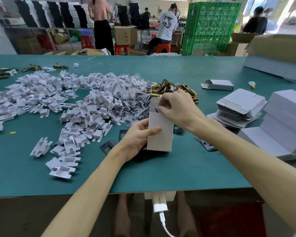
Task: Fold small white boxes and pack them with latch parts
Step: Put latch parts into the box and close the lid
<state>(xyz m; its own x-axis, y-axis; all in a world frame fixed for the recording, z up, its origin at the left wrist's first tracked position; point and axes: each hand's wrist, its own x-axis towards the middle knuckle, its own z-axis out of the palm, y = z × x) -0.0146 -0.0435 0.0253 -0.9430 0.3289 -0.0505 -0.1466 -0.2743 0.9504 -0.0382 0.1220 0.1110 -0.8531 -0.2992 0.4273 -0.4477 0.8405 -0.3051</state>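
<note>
My left hand [135, 137] grips folded box [160, 134] | right hand [178, 108] pinches dark part [156, 109] at its mouth | lid open, blanks [237, 106] remain

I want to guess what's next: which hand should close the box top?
The right hand: it is at the open top of the white box, while the left hand grips its body.

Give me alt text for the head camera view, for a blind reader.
A person's left hand grips a white box upright above a green table while the right hand pinches at its open top. Heaped white plastic inserts lie to the left, brass latch parts behind, flat box blanks to the right.
</note>
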